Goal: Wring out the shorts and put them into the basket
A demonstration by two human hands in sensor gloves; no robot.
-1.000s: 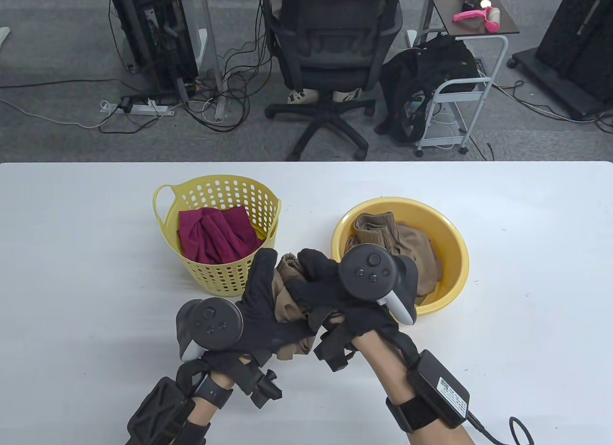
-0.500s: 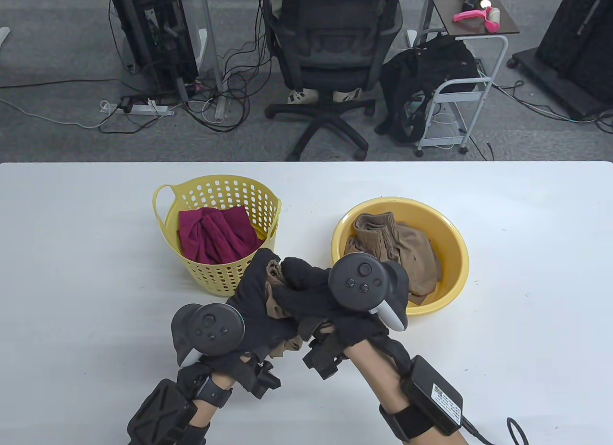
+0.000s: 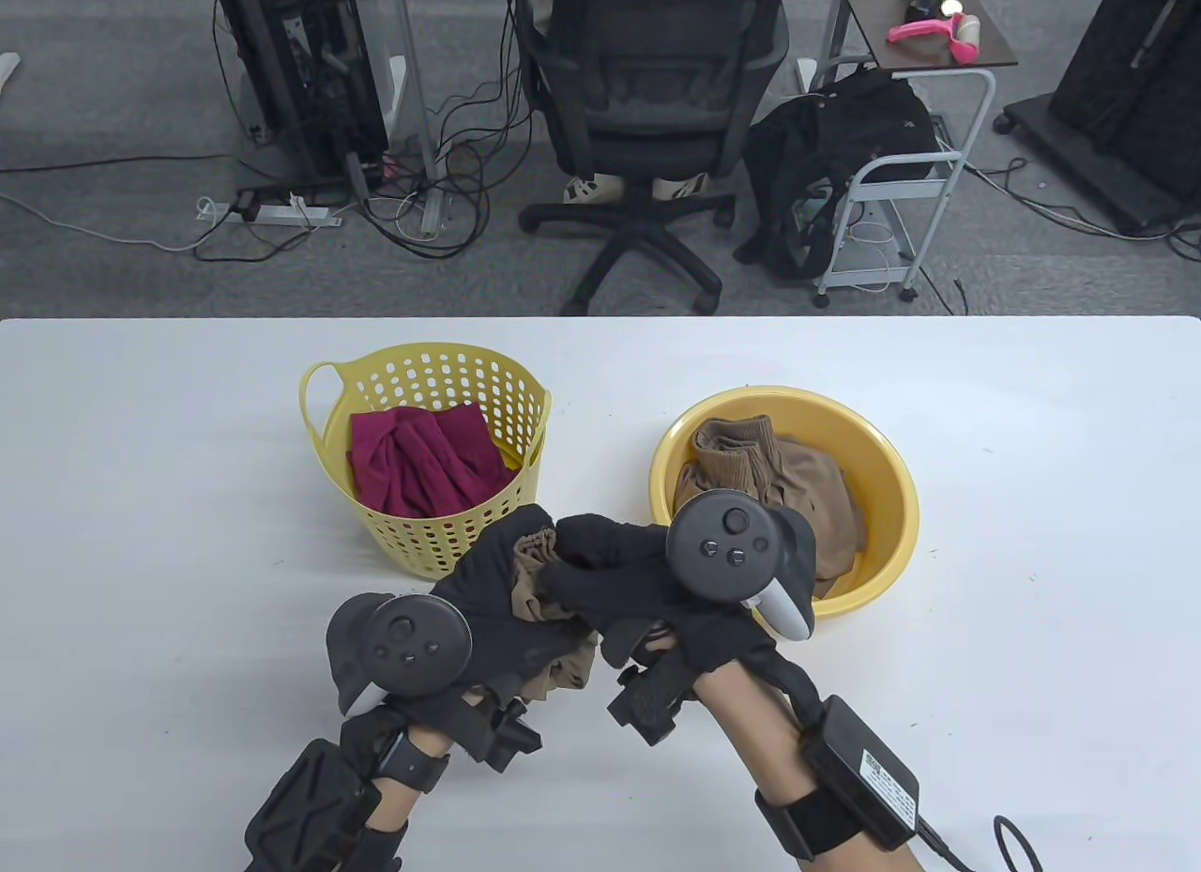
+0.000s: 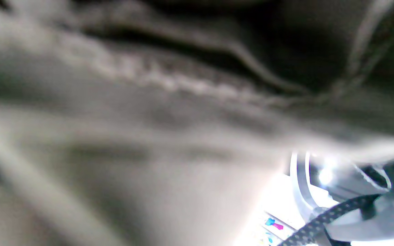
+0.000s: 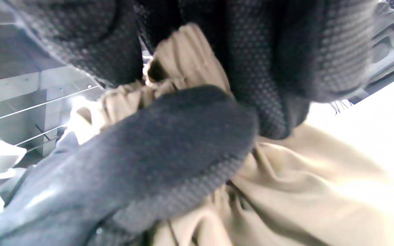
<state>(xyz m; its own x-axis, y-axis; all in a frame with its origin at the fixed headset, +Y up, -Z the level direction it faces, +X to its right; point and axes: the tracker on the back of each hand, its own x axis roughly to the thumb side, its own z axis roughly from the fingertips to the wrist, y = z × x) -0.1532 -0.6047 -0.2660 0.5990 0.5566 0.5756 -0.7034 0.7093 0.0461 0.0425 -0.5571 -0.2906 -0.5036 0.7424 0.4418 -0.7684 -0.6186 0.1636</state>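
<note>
Shorts: tan shorts (image 3: 535,590) bunched between both hands, above the worktop (image 3: 141,534), just near of the gap between basket and basin.
Left hand: left hand (image 3: 497,609) — grip curled round the left end of the cloth.
Right hand: right hand (image 3: 629,581) — grip closed over the right end, fingers (image 5: 169,147) wrapped across the folds.
Basket: yellow basket (image 3: 324,421), far-left of the hands, holds a red cloth (image 3: 422,459); its near wall is close to the left knuckles.
Basin: yellow basin (image 3: 891,478) at right, more tan cloth (image 3: 807,487) inside; its rim is beside the right tracker.
Room: bare worktop lies wide to the left, right and near edge.
</note>
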